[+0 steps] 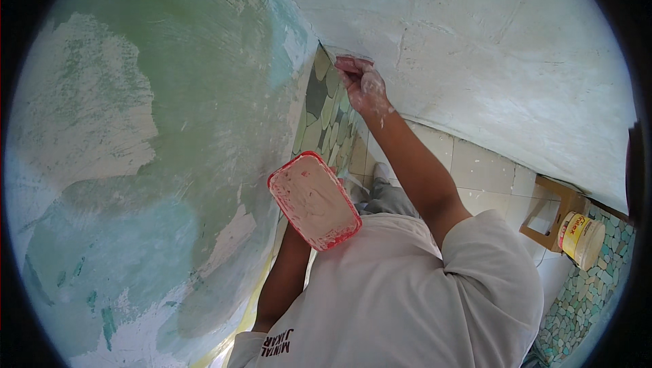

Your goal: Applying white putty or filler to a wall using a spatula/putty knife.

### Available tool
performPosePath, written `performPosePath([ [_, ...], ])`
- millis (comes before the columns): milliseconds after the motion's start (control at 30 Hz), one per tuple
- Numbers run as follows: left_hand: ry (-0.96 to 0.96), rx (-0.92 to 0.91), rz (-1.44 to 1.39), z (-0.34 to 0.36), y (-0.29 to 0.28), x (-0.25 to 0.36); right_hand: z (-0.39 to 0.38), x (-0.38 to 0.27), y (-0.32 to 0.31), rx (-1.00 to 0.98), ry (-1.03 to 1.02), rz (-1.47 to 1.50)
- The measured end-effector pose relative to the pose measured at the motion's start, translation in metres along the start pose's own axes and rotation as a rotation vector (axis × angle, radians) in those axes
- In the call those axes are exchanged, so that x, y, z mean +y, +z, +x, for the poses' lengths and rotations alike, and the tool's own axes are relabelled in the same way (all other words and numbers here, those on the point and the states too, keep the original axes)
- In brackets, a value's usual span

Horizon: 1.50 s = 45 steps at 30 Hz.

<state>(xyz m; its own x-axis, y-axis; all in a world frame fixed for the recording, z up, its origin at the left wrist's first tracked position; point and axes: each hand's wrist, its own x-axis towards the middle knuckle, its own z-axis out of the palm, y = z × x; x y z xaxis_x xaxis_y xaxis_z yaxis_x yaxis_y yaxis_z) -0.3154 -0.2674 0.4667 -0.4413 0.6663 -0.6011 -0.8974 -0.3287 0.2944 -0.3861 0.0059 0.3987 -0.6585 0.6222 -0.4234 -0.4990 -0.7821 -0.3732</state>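
Support is the weak point: red rectangular tub (341, 237) sits in front of the shirt (380, 286), near the patchy green wall (204, 62), with the left forearm (280, 286) running under it. Left hand mostly hidden below the tub, can't tell its grip. If it slips or tips, paste (314, 195) could land on shirt or floor tiles (475, 168). Right hand (369, 91) has fingers closed on a flat pinkish scraper (355, 64) at the pale wall (475, 49), close to the corner; uneven pressure or a canted edge could leave ridges, an overrun could smear the stone-pattern tiles (331, 106). Paste looks thick, pinkish-beige, surface dragged and pitted, residue smeared along the tub's near end. Scraper looks narrow, mostly covered by fingers.
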Motion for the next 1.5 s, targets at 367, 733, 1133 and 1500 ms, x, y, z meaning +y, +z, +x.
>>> performPosePath([
  [367,-0.016,-0.071,0.015,-0.010,0.013,-0.010,0.038,-0.024,-0.050,0.164,-0.092,0.055],
  [733,-0.016,-0.060,0.046,-0.021,0.006,-0.007,-0.010,-0.014,-0.075,0.200,-0.045,-0.077],
  [1133,-0.004,-0.120,0.010,-0.036,-0.002,-0.007,-0.050,-0.019,-0.064,0.208,-0.085,-0.063],
  [1500,0.041,-0.083,0.032,-0.048,-0.012,-0.001,-0.077,-0.033,-0.049,0.102,-0.177,-0.084],
])
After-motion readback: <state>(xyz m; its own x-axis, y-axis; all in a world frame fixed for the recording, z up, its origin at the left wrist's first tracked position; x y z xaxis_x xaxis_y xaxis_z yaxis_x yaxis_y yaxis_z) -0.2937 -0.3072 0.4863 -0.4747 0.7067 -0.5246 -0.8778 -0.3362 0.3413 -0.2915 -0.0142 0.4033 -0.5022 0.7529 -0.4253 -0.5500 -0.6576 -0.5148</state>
